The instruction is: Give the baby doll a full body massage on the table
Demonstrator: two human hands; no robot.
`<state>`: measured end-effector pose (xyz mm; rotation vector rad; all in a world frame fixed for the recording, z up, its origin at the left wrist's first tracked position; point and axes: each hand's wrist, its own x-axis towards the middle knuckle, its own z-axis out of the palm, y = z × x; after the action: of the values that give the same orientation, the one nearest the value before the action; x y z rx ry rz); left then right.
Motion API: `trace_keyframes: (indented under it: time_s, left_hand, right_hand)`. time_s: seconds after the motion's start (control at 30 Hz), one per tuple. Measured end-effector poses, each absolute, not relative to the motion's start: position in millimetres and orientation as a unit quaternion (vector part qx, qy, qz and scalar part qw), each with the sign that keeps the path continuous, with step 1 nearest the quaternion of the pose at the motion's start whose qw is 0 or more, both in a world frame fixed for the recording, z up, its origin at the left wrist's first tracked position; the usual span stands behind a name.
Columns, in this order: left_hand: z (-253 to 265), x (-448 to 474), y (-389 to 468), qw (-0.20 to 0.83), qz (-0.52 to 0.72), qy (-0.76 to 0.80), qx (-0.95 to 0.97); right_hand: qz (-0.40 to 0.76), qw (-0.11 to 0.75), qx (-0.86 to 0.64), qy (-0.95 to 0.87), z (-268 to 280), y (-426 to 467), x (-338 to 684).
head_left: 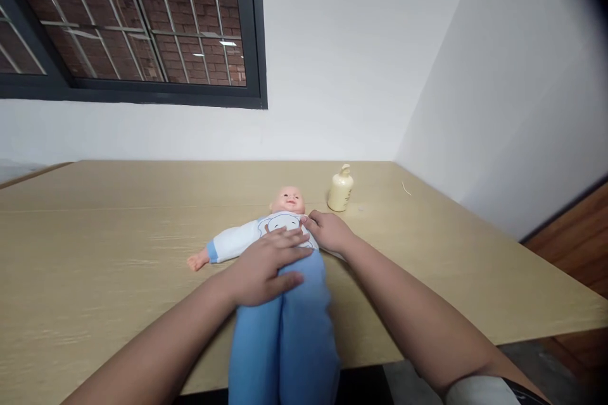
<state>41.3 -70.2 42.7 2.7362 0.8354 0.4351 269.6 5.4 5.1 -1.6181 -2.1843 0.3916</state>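
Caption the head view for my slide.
Left hand resting on a doll, right hand at its shoulder, a pale yellow bottle standing on the table.

Broad pale-tan flat-topped table (pixel 95 266): surface marked by faint creases, crossed by thin line toward far edge. Pink-headed baby doll (pixel 306 304), dressed in white printed top and blue trousers, laid face up along middle; one arm spread across tabletop, near edge overrun by legs. Glossy cream rounded bottle (pixel 341 193) with narrow top stood upright beyond doll, right of its head. Thin pale curved strand (pixel 406 188) seen farther right.
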Motion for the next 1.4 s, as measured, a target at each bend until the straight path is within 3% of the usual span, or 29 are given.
trace_keyframes:
  time_s: [0.37,0.5,0.63,0.73,0.83,1.07,1.4]
  left_hand:
    - [14,2,-14,0.17,0.245,0.499,0.814]
    - [10,0,-9,0.14,0.233,0.544,0.793]
    - [8,1,-8,0.127,0.229,0.549,0.794]
    - [9,1,-9,0.119,0.229,0.548,0.796]
    - [11,2,-12,0.112,0.231,0.555,0.791]
    - [12,4,-14,0.142,0.235,0.558,0.783]
    - [10,8,-15,0.133,0.235,0.574,0.773]
  right_hand:
    - [0.155,0.189,-0.579,-0.778,8,5,269]
    - [0.114,0.263,-0.535,-0.795,15,-5,264]
    - [0.087,0.379,-0.359,-0.848,28,-40,247]
    - [0.114,0.345,-0.147,-0.92,34,-71,231]
    - [0.116,0.277,-0.077,-0.951,32,-87,219]
    - [0.104,0.18,-0.217,-0.954,33,-71,219]
    - [0.124,0.237,-0.402,-0.876,15,-11,257]
